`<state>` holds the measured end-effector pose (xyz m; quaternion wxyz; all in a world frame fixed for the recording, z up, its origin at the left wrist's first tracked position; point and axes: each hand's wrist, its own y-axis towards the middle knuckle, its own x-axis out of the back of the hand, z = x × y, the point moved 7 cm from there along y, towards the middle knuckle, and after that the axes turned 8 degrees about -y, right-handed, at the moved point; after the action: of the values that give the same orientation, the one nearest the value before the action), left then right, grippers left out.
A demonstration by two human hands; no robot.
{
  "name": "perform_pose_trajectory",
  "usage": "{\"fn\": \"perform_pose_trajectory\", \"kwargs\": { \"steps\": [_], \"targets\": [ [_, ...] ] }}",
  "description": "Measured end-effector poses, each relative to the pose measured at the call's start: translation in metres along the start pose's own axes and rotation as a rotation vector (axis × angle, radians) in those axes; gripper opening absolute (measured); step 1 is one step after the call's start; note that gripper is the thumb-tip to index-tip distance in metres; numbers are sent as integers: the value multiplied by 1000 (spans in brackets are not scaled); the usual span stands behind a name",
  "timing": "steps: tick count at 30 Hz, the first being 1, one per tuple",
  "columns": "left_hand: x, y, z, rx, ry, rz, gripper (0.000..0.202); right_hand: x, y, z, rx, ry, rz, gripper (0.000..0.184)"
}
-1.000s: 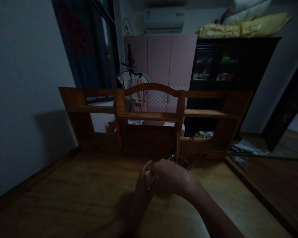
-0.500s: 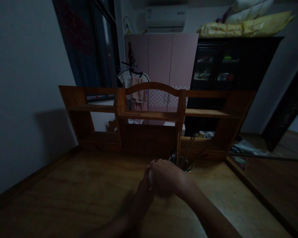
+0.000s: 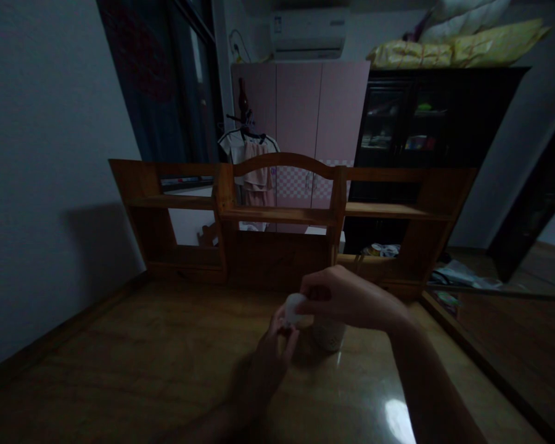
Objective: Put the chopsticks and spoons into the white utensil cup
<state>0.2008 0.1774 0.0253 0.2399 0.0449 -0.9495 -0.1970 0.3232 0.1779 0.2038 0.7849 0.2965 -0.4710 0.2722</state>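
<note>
Between my two hands, above the desk, is a small white round object; the dim light hides its exact kind. My left hand pinches it from below and the left with its fingertips. From the right, my right hand grips its edge between thumb and fingers. Just behind and below the right hand stands a whitish patterned cup on the desk, its top covered by that hand. Thin sticks show above the hand.
A wooden desk spreads under my arms, backed by a wooden shelf unit. A wall borders the left side. A raised wooden edge runs along the right. Beyond are a pink wardrobe and a dark cabinet.
My right hand has risen and shifted right, off the top of the left hand. The white object between them now shows more, and the cup's side has come into view.
</note>
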Motion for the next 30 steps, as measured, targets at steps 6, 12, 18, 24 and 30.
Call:
{"fn": "perform_pose_trajectory", "kwargs": {
  "steps": [6,12,18,24,30],
  "targets": [
    [-9,4,7,59,-234,62,40,63,-35,-29,-156,262,-325,38],
    [-12,2,2,110,-363,176,42,66,-34,-77,-285,120,-358,44],
    [-10,0,0,129,-341,178,38,42,-20,-97,-313,89,-187,42],
    [-12,0,4,119,-344,154,35,13,-13,-88,-261,71,70,39],
    [-13,1,7,99,-363,144,34,-7,-3,-94,-269,43,181,37]
  ]
}}
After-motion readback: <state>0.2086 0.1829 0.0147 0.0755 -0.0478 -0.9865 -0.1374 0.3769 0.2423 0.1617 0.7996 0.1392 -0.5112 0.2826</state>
